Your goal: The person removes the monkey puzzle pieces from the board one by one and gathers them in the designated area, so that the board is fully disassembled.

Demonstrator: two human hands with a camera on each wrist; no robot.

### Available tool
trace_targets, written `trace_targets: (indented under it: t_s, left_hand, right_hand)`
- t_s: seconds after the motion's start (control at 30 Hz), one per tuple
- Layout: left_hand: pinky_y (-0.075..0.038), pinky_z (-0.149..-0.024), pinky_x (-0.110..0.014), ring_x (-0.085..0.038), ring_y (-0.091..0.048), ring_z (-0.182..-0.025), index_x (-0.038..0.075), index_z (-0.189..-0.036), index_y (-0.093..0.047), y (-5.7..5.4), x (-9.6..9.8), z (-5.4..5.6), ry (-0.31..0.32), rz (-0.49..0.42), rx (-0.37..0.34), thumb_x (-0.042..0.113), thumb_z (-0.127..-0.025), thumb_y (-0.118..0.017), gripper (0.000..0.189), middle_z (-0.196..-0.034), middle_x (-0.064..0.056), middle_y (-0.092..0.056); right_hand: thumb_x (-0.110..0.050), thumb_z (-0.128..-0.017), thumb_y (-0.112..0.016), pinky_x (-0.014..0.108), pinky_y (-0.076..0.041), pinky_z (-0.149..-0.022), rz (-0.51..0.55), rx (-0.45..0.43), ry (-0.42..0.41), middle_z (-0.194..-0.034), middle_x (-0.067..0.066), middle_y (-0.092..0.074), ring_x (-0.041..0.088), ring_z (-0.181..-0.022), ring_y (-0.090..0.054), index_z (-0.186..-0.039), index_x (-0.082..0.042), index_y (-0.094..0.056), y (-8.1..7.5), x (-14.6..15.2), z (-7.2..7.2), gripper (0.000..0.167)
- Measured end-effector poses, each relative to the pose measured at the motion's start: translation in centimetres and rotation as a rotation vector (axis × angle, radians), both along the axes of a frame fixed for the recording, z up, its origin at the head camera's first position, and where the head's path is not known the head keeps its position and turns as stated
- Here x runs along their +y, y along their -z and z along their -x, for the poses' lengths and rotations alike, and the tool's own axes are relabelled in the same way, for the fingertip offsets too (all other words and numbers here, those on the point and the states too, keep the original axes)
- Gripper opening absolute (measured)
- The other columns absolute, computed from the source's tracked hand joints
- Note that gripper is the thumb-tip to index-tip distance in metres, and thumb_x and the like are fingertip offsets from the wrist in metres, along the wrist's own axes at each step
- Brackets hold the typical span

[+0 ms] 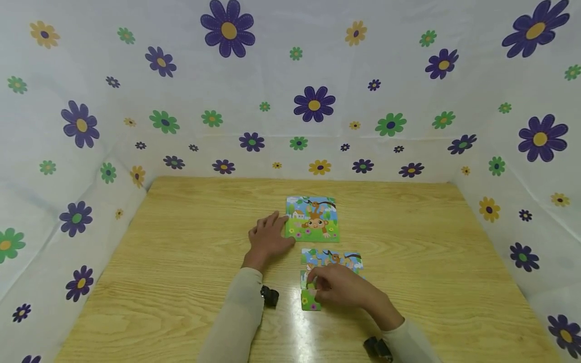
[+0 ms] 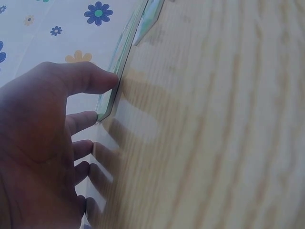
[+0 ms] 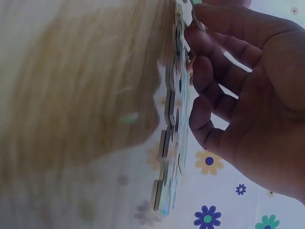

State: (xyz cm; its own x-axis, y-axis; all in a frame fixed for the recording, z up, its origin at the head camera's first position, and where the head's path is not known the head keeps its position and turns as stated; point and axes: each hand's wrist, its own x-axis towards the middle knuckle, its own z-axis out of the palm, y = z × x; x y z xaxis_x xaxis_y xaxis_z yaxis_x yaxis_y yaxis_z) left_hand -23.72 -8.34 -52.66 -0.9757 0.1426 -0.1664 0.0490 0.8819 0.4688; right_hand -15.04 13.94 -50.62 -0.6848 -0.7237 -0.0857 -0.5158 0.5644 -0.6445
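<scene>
A picture card [image 1: 313, 233] with a monkey on it lies flat in the middle of the table. My left hand [image 1: 271, 237] rests at its left edge, thumb and a finger touching it and the other fingers spread on the wood. Nearer to me is a partly joined jigsaw puzzle [image 1: 310, 254] of the same picture. Over its lower part, my right hand [image 1: 338, 286] pinches a small puzzle piece [image 3: 198, 18] between thumb and forefinger. A green flowered puzzle piece [image 1: 309, 301] sits at the puzzle's lower left corner. The right hand hides much of the puzzle's lower right.
The wood-grain table [image 1: 204, 217] extends to both sides of the puzzle. White cloth [image 1: 272, 65] with printed flowers hangs behind and along both sides. A small black device [image 1: 270, 296] is on the left wrist, and another black device [image 1: 378, 349] is on the right.
</scene>
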Motion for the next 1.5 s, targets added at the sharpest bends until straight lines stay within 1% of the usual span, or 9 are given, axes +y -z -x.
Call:
trace_targets:
  t_s: [0.17, 0.43, 0.67, 0.77, 0.97, 1.2, 1.33, 1.43, 1.5]
  left_hand:
    - [-0.024, -0.107, -0.061, -0.033, -0.023, -0.144, 0.031, -0.148, -0.039, -0.1, 0.1, 0.0, 0.0, -0.005, 0.001, 0.044, -0.086, -0.055, 0.066, -0.161, 0.001, -0.023]
    - [-0.024, -0.107, -0.062, -0.034, -0.024, -0.144, 0.031, -0.148, -0.039, 0.1, 0.2, 0.1, 0.002, 0.004, 0.001, 0.045, -0.086, -0.056, 0.066, -0.161, 0.001, -0.023]
    - [-0.023, -0.107, -0.062, -0.033, -0.024, -0.144, 0.031, -0.148, -0.04, 0.3, 0.5, 0.1, -0.004, -0.007, 0.003, 0.046, -0.086, -0.057, 0.066, -0.161, 0.001, -0.023]
    - [-0.023, -0.107, -0.062, -0.033, -0.024, -0.144, 0.032, -0.148, -0.039, 0.2, 0.5, 0.1, -0.005, -0.007, 0.002, 0.046, -0.086, -0.057, 0.066, -0.162, 0.001, -0.022]
    - [-0.023, -0.107, -0.062, -0.033, -0.023, -0.144, 0.032, -0.149, -0.038, 0.1, 0.5, 0.2, 0.007, -0.008, 0.005, 0.046, -0.087, -0.055, 0.066, -0.162, 0.001, -0.021]
    - [-0.023, -0.107, -0.061, -0.033, -0.024, -0.144, 0.03, -0.149, -0.038, -0.1, 0.3, 0.0, -0.003, -0.01, -0.002, 0.045, -0.087, -0.057, 0.067, -0.162, 0.001, -0.022]
    - [-0.023, -0.107, -0.061, -0.033, -0.024, -0.144, 0.03, -0.149, -0.038, 0.0, 0.1, -0.1, 0.002, -0.018, -0.005, 0.044, -0.086, -0.056, 0.067, -0.162, 0.0, -0.022]
    - [-0.023, -0.107, -0.062, -0.034, -0.024, -0.143, 0.03, -0.149, -0.039, 0.1, 0.1, -0.1, 0.002, -0.021, 0.004, 0.044, -0.085, -0.056, 0.067, -0.161, 0.0, -0.023]
    - [-0.023, -0.106, -0.062, -0.034, -0.025, -0.143, 0.03, -0.148, -0.04, 0.3, 0.1, -0.1, -0.002, -0.022, 0.006, 0.044, -0.085, -0.056, 0.067, -0.161, 0.0, -0.023]
  right_hand:
    - [-0.014, -0.085, -0.072, 0.021, -0.047, -0.069, -0.022, 0.025, 0.039, -0.084, -0.01, -0.061, 0.0, -0.074, -0.052, -0.104, -0.015, -0.068, -0.1, -0.1, -0.2, 0.02]
    - [-0.008, -0.09, -0.063, 0.022, -0.047, -0.07, 0.014, 0.115, 0.118, -0.088, -0.007, -0.064, 0.007, -0.08, -0.057, -0.102, -0.013, -0.068, -0.5, 0.3, 0.6, 0.014]
    - [-0.015, -0.094, -0.064, 0.031, -0.049, -0.078, 0.057, 0.052, 0.234, -0.104, 0.004, -0.063, 0.018, -0.093, -0.058, -0.112, -0.01, -0.065, -2.0, 1.1, 2.3, 0.019]
    - [-0.016, -0.093, -0.065, 0.035, -0.049, -0.079, 0.071, 0.086, 0.296, -0.108, 0.007, -0.063, 0.021, -0.095, -0.058, -0.114, -0.009, -0.065, -2.3, 1.3, 3.3, 0.022]
    - [-0.015, -0.094, -0.063, 0.038, -0.05, -0.079, 0.102, 0.086, 0.362, -0.115, 0.01, -0.06, 0.023, -0.096, -0.058, -0.118, -0.007, -0.064, -1.9, 1.7, 5.2, 0.025]
    - [-0.016, -0.096, -0.057, 0.038, -0.05, -0.08, 0.025, 0.065, 0.394, -0.117, 0.013, -0.056, 0.024, -0.097, -0.057, -0.128, -0.005, -0.061, -0.7, 1.2, 7.8, 0.034]
    - [-0.013, -0.095, -0.059, 0.039, -0.048, -0.081, -0.064, 0.133, 0.387, -0.118, 0.015, -0.054, 0.025, -0.096, -0.055, -0.133, -0.003, -0.058, -0.2, 0.5, 9.1, 0.039]
    - [-0.015, -0.094, -0.062, 0.041, -0.05, -0.087, -0.134, 0.183, 0.374, -0.125, 0.015, -0.053, 0.029, -0.106, -0.055, -0.133, -0.005, -0.058, 0.2, -0.1, 9.7, 0.041]
    - [-0.017, -0.094, -0.063, 0.043, -0.049, -0.093, -0.171, 0.206, 0.356, -0.129, 0.015, -0.053, 0.031, -0.113, -0.053, -0.128, -0.005, -0.062, 0.4, -0.4, 9.9, 0.036]
